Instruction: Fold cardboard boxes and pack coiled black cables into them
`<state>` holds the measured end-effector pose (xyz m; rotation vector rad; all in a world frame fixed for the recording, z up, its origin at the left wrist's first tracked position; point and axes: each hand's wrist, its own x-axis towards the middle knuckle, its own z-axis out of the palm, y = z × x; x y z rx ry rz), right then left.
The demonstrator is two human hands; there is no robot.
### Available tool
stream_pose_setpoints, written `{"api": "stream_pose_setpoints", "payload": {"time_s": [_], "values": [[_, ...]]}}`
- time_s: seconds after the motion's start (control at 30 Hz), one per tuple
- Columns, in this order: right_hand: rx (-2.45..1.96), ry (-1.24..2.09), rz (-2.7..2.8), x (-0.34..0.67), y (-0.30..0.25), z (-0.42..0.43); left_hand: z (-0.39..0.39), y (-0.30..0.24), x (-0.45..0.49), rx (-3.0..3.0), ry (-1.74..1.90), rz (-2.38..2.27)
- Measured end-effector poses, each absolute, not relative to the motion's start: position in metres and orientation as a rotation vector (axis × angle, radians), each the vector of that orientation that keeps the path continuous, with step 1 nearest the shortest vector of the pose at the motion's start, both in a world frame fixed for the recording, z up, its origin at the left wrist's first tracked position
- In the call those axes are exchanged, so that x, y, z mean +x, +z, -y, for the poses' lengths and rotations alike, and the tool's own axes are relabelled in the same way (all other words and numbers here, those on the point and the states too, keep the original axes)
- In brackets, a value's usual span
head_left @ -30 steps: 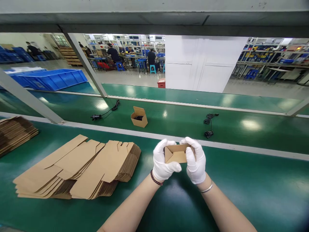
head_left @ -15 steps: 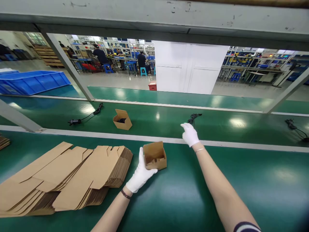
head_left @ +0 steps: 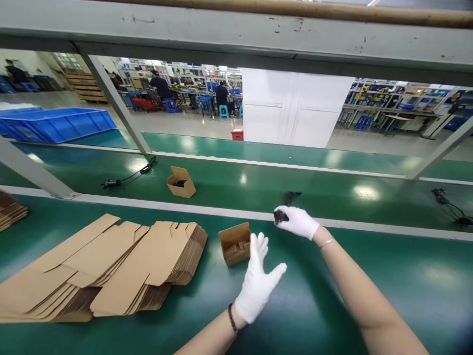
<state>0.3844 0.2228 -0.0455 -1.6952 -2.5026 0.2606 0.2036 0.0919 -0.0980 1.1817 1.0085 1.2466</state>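
My right hand (head_left: 297, 222), in a white glove, grips a black power adapter (head_left: 281, 216) with a bundled cord (head_left: 291, 198) trailing behind it over the pale rail. Spread fingers show on my gloved left hand (head_left: 255, 278), which holds nothing and is just right of an open cardboard box (head_left: 236, 250). That box stands on the near green surface with its lid raised and folded flaps visible inside. Left of it lie flat cardboard blanks (head_left: 148, 261) in overlapping stacks.
On the far green strip, another open box (head_left: 182, 183) has black cable inside. A corded adapter (head_left: 111, 183) lies left of it, and a second corded device (head_left: 449, 204) at the right. Slanted posts (head_left: 114, 103) hold an overhead beam (head_left: 236, 32). A blue bin (head_left: 59, 125) is far left.
My left hand has let go of the box and moved right, its fingers spread. My right hand has taken hold of the black adapter and drawn it nearer, its cord following.
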Motion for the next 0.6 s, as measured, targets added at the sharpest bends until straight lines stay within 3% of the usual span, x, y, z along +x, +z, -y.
{"api": "stream_pose_setpoints", "payload": {"time_s": [0.13,0.3,0.47,0.6], "values": [[-1.526,0.252,2.658,0.363,-0.054,-0.151,-0.098,-0.101,0.227,0.515,1.091,-0.707],[-1.367,0.477,2.817,0.381,-0.058,-0.137,-0.094,-0.116,0.22,0.438,1.057,-0.853],[-1.533,-0.185,2.815,0.418,-0.071,-0.197,-0.09,-0.129,0.201,0.849,0.981,-1.122],[-1.379,-0.304,3.018,0.416,-0.083,-0.23,-0.091,-0.129,0.189,1.388,0.859,-1.383]]}}
